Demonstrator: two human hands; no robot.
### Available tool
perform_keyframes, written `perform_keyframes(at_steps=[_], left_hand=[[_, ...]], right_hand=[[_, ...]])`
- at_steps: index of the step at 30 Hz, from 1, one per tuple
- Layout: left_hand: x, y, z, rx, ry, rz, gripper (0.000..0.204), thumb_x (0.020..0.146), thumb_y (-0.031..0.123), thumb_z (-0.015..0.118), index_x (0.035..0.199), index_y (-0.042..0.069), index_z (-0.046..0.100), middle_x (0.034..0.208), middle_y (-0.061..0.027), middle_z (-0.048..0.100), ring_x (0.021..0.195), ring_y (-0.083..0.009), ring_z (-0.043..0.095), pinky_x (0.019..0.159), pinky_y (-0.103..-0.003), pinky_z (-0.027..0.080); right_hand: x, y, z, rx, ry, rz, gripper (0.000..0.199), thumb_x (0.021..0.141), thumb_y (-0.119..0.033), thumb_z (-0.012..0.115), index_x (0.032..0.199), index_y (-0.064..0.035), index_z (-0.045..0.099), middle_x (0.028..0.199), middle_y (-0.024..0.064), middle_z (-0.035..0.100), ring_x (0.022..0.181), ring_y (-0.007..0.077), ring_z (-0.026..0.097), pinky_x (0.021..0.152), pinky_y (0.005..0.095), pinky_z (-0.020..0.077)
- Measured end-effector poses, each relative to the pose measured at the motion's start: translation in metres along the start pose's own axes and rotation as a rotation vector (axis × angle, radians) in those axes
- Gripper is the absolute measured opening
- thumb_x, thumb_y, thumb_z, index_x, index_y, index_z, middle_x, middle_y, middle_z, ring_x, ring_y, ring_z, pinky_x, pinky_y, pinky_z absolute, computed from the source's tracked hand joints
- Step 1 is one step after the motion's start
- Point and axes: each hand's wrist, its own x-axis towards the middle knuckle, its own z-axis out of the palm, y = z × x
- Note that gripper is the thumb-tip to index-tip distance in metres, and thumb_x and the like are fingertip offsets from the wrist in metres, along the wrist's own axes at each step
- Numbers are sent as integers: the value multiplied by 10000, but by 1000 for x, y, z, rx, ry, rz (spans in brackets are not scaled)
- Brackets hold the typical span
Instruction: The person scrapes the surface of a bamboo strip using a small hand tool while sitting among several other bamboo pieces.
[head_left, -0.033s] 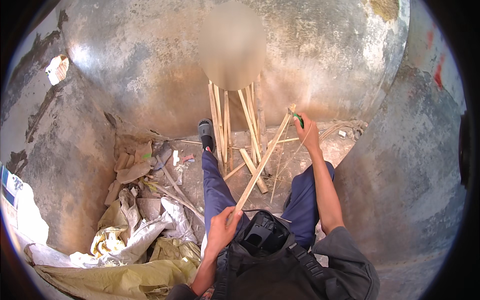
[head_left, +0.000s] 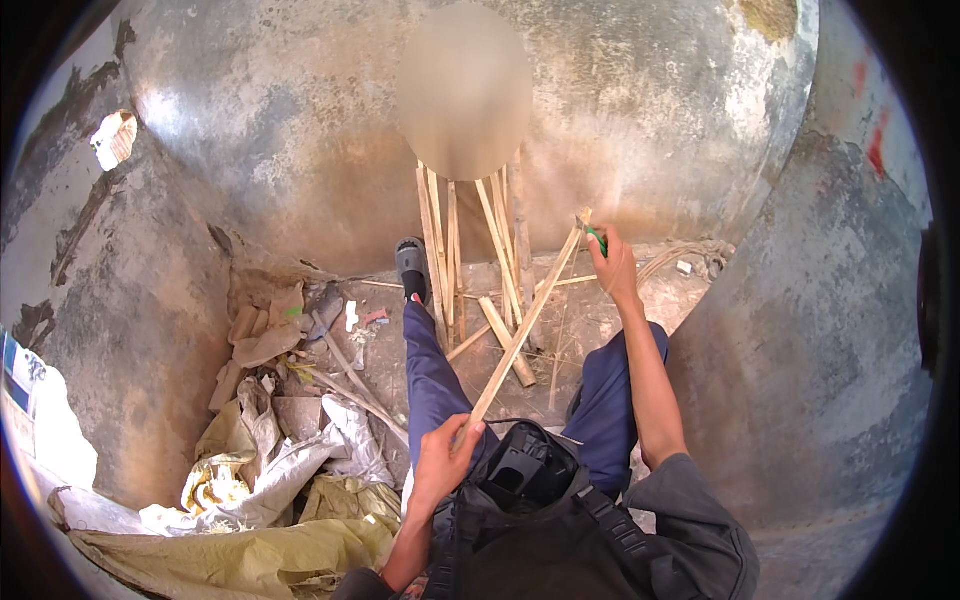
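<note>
My left hand (head_left: 446,455) is closed round the near end of a long split bamboo strip (head_left: 521,342). The strip slants away from me, up and to the right. At its far end my right hand (head_left: 614,265) grips a small green-handled knife (head_left: 597,239). The short blade meets the strip's tip, though its edge is too small to make out clearly. Thin shavings hang below the right hand. Beyond the strip, several more bamboo strips (head_left: 436,245) lean against the wall, and a short thick bamboo piece (head_left: 508,342) lies on the floor.
Curved concrete walls (head_left: 300,170) close in at the front and sides. On the left lie broken brick pieces (head_left: 262,345), crumpled sacks (head_left: 300,462) and loose sticks (head_left: 350,390). A coil of thin strips (head_left: 680,258) rests at the right wall's foot. A round blurred patch covers the top middle.
The thin loose shavings under my right hand have shifted a little. My hands, the strip and the knife stay in nearly the same place.
</note>
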Motion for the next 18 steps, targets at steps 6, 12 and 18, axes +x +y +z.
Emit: perform_keyframes(at_steps=[6, 12, 18], left_hand=[[0, 8, -5, 55, -14, -36, 272, 1069, 233, 791, 1199, -6, 783, 873, -134, 773, 761, -102, 642, 676, -340, 526], [-1, -4, -7, 22, 44, 2, 290, 1030, 239, 838, 1188, 1, 791, 846, -124, 774, 749, -105, 667, 682, -340, 539], [3, 4, -10, 117, 72, 9, 307, 1002, 250, 861, 1171, 2, 797, 845, -169, 787, 715, -210, 744, 695, -370, 568]], right_hand=[[-13, -2, -3, 25, 72, -127, 336, 1113, -322, 650, 1423, -211, 713, 1024, 184, 765, 918, 427, 759, 779, 523, 584], [-17, -9, -8, -28, -21, -197, 288, 1113, -281, 658, 1377, -228, 762, 1074, 135, 760, 944, 416, 752, 797, 513, 592], [-20, -3, -4, -73, 62, -228, 293, 1101, -283, 680, 1374, -253, 782, 988, 121, 722, 838, 399, 733, 730, 504, 584]])
